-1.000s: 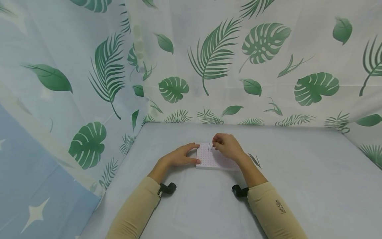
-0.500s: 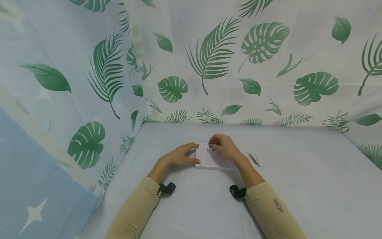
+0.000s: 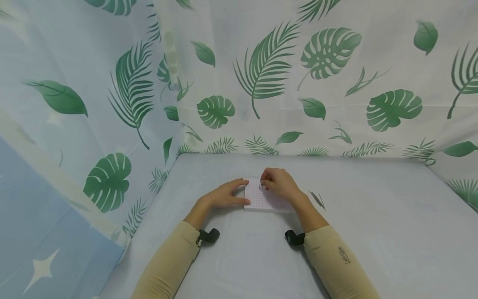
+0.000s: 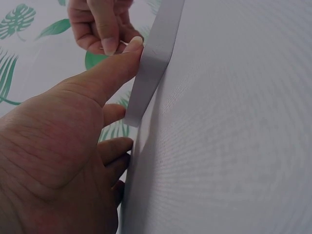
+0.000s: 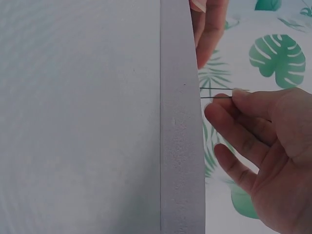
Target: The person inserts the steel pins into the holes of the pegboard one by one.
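A white board [image 3: 269, 204] with rows of small pinkish holes lies on the table. Two thin dark metal pins [image 5: 214, 88] stand parallel on its far part. My right hand [image 3: 281, 185] is over the board, thumb and index finger pinching a pin at its upper end; the other fingers are loosely bent. Whether its lower tip sits inside a hole is too small to tell. My left hand [image 3: 224, 195] rests at the board's left edge, thumb at the near corner and fingers fairly straight at the far one. The left wrist view shows its thumb touching the board's side [image 4: 155, 53].
Several loose dark pins [image 3: 317, 200] lie on the white-covered table [image 3: 373, 216] to the right of the board, beside my right forearm. A leaf-printed curtain [image 3: 269, 124] hangs behind the table and at the left. Each wrist wears a black camera mount [image 3: 210, 236].
My right hand has moved slightly left and lowered the pin upright beside the standing one, then stayed nearly still. The left hand has kept its place at the board's edge.
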A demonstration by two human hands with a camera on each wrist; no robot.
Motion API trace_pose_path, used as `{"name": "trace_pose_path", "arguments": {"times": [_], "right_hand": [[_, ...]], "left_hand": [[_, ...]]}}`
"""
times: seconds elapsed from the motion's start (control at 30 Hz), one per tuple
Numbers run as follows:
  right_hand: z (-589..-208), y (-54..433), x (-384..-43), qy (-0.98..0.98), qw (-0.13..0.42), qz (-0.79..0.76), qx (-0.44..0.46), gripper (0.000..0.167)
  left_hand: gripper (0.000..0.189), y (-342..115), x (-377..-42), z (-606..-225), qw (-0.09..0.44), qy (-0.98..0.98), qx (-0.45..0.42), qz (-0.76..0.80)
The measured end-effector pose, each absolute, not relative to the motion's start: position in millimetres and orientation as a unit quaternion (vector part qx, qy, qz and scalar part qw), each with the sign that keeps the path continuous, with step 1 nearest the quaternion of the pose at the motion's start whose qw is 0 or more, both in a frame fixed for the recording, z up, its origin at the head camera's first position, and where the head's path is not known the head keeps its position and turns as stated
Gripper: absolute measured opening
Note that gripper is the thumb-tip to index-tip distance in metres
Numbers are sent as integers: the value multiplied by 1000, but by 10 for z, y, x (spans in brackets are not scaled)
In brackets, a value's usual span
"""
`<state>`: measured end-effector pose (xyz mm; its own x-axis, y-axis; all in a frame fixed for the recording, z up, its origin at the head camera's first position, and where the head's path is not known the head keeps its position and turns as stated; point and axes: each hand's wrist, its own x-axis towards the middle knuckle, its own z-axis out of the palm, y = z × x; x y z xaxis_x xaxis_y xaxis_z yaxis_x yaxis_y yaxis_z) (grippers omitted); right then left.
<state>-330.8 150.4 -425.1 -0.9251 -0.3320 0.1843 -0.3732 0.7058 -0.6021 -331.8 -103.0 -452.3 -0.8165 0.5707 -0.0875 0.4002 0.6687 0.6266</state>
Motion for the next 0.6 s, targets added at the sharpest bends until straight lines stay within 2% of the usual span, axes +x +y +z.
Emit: {"name": "trace_pose_path", "arguments": {"times": [0.3,0.6], "right_hand": [[-4251,1492,-3324,-925,40,322,199,5],[-4251,1515,-3306,-916,24,357,181,4]], "left_hand": [[86,-1041,-3326,-4515,141,902,268,306],[85,-1033,-3325,-4516,144,903,267,303]]}}
